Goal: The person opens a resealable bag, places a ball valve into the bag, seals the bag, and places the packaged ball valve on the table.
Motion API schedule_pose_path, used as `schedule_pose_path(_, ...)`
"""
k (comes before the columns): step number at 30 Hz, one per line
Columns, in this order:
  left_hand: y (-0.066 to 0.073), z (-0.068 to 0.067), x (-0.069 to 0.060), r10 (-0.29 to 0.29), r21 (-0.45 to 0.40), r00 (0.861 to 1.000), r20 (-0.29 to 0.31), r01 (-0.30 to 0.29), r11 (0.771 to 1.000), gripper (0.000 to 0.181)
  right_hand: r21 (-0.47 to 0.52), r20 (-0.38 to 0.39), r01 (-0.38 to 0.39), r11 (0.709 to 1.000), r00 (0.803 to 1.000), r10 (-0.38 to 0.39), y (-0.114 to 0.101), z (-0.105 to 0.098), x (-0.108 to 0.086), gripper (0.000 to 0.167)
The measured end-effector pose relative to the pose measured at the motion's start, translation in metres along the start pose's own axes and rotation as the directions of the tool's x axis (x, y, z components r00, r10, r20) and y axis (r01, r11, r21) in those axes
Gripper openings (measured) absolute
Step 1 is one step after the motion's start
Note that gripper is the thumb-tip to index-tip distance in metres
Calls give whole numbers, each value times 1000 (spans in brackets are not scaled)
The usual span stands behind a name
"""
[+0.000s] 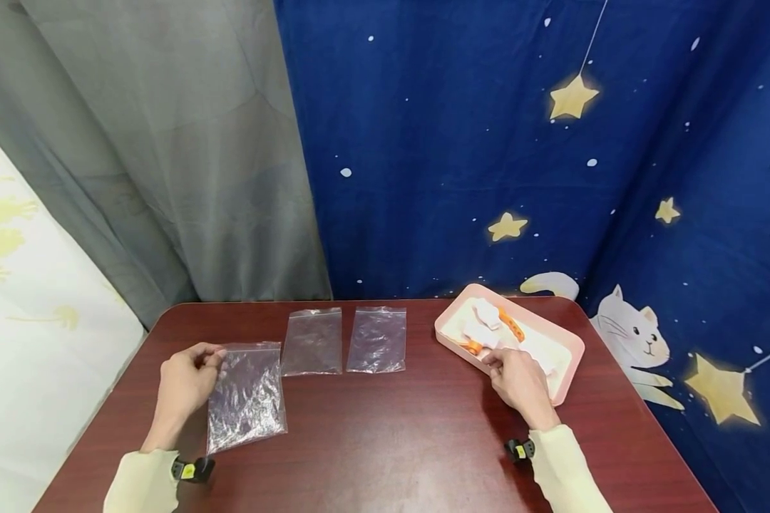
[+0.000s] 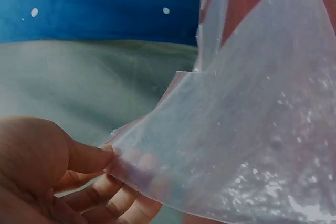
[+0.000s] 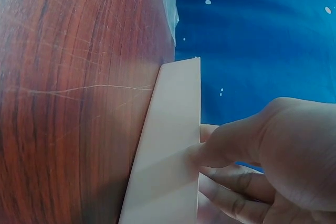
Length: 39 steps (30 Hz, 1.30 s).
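Observation:
At the left of the table, my left hand (image 1: pixel 189 381) pinches the upper left corner of a clear zip-lock bag (image 1: pixel 247 395) between thumb and fingers. The bag hangs raised and tilted, with its film close up in the left wrist view (image 2: pixel 236 129). My right hand (image 1: pixel 520 381) is at the near rim of a pink tray (image 1: pixel 567 345). In the right wrist view its thumb lies against the outer wall (image 3: pixel 163 145), with the other fingers behind the rim. White pieces (image 1: pixel 484 328) and orange pieces (image 1: pixel 512 325) lie in the tray; the wall hides them from the right wrist view.
Two more clear zip-lock bags, a left one (image 1: pixel 312 342) and a right one (image 1: pixel 377 340), lie flat near the back of the dark red table (image 1: pixel 385 442). Behind the table hang a grey curtain (image 1: pixel 167 157) and a blue star-patterned curtain (image 1: pixel 436 157).

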<state>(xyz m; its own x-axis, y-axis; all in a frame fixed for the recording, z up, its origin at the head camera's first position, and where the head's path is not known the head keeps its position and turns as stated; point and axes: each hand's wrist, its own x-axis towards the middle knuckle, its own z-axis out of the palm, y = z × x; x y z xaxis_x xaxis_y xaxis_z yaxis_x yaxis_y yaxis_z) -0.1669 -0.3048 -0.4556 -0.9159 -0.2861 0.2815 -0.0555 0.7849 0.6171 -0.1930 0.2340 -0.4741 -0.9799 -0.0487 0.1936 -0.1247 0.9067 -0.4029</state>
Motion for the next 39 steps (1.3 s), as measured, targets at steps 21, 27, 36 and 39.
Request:
schedule_pose_path(21, 44, -8, -6, 1, -190, 999, 53, 9, 982, 21, 3, 10, -18, 1000, 1000, 18, 1, 0, 1, 23)
schedule_pose_path(27, 56, 0, -8, 20, -259, 998, 66, -2, 966, 19, 3, 2, -19, 1000, 1000, 19, 1, 2, 1, 24)
schedule_pose_path(36, 76, 19, -12, 67, -443, 988, 136, 0, 897, 17, -10, -38, 8, 1000, 999, -9, 2, 3, 0, 24)
schedule_pose_path(39, 82, 25, -13, 73, -464, 986, 153, 6, 886, 17, -11, -31, 15, 1000, 999, -15, 2, 2, 1, 23)
